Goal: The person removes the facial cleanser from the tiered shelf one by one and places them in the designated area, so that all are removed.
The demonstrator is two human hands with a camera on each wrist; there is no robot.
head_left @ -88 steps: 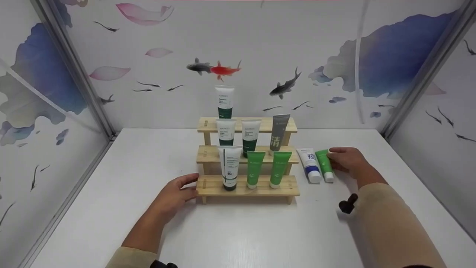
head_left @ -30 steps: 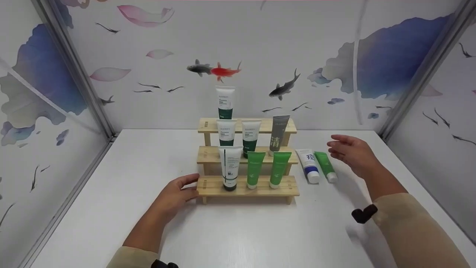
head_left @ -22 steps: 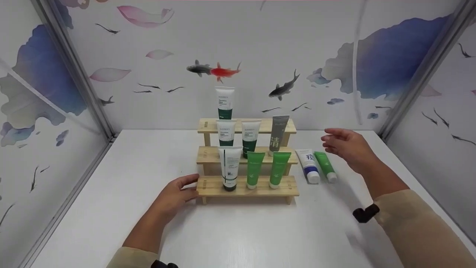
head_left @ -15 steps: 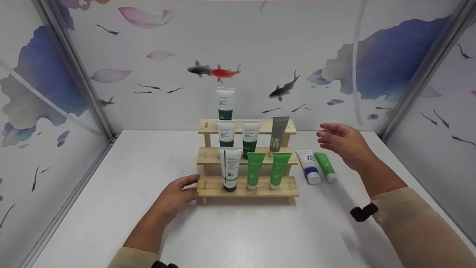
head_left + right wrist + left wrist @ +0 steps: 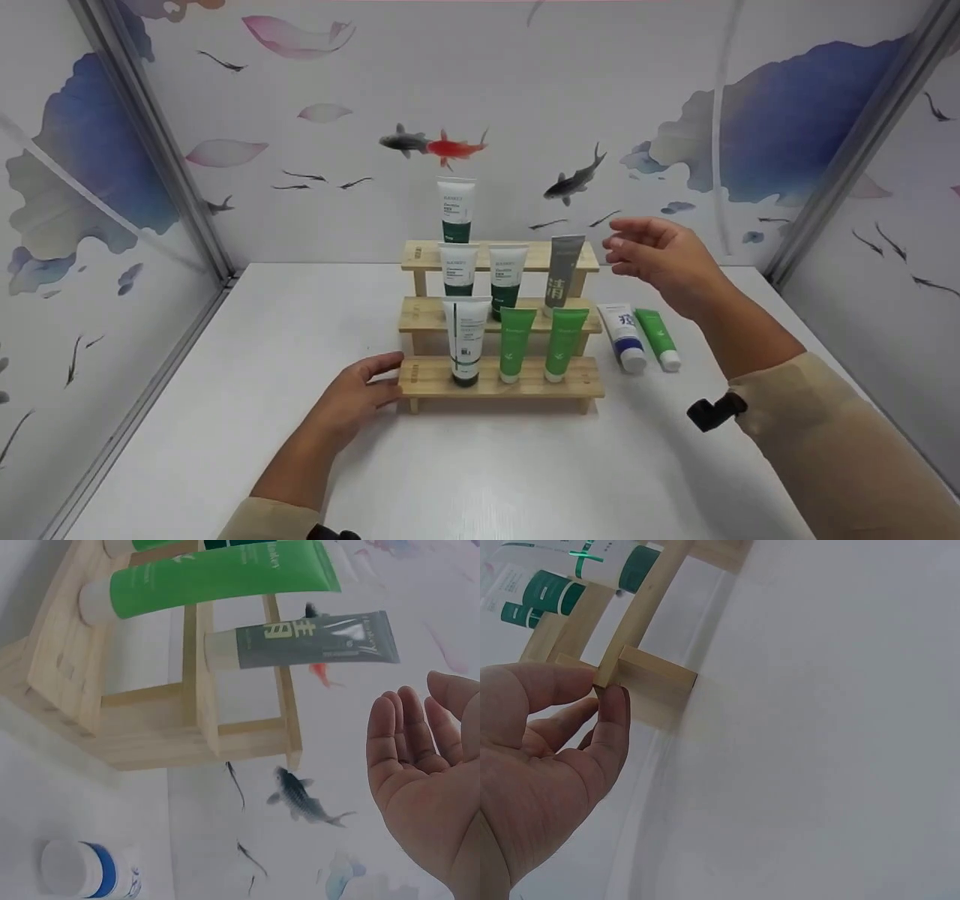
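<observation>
A three-tier wooden display rack [image 5: 574,386] stands mid-table, bearing several upright squeeze tubes. My left hand [image 5: 356,397] pinches the left end of its lowest shelf, thumb above and fingers below in the left wrist view, where the board's edge [image 5: 630,641] shows. My right hand [image 5: 660,259] is raised right of the top tier with loosely bent fingers and nothing in them. The nearest tube to it is the grey one [image 5: 564,274] on the middle tier, also seen in the right wrist view. Two green tubes [image 5: 516,345] and a white tube [image 5: 466,337] stand on the lowest shelf.
White-and-green tubes [image 5: 507,277] occupy the middle tier's left and centre, and another [image 5: 456,206] the top left. A white-and-blue tube [image 5: 621,330] and a small green tube [image 5: 657,334] lie on the table right of the rack. Printed walls [image 5: 300,217] enclose the table.
My right hand has let go of the small green tube lying on the table, then risen and moved left toward the rack's upper right. My left hand keeps its place on the lowest shelf.
</observation>
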